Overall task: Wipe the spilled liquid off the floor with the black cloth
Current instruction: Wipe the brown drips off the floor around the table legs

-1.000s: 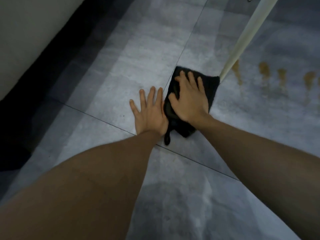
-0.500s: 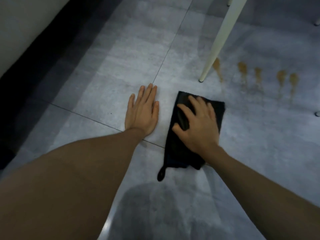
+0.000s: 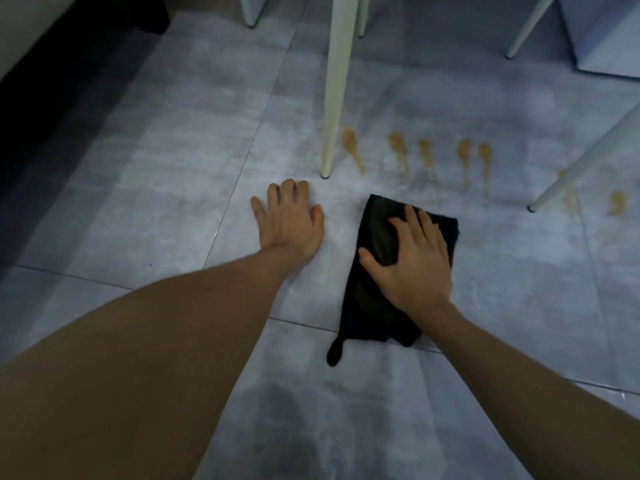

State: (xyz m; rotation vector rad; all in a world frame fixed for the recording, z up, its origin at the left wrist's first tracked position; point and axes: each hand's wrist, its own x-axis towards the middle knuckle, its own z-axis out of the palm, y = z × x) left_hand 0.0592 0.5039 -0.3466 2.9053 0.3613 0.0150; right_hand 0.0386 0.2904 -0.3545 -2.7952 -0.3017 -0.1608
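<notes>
My right hand (image 3: 407, 261) lies flat on the black cloth (image 3: 377, 282), fingers spread and pressing down, not clamped around it. The cloth rests on the grey tile floor (image 3: 173, 202), folded into an oblong whose long axis runs from me toward the spill; a small loop trails off its near corner. My left hand (image 3: 289, 220) is planted palm-down on bare tile just beside the cloth, fingers loosely apart, holding nothing and acting as a brace. The spilled liquid (image 3: 429, 157) sits beyond the cloth's far edge as a row of amber streaks, apart from it. More marks lie further right, possibly the same liquid; blur prevents certainty. A white chair leg (image 3: 334, 98) stands at the row's left end. The right hand is nearer the streaks, so the stroke should run forward and rightward, clear of the leg.
</notes>
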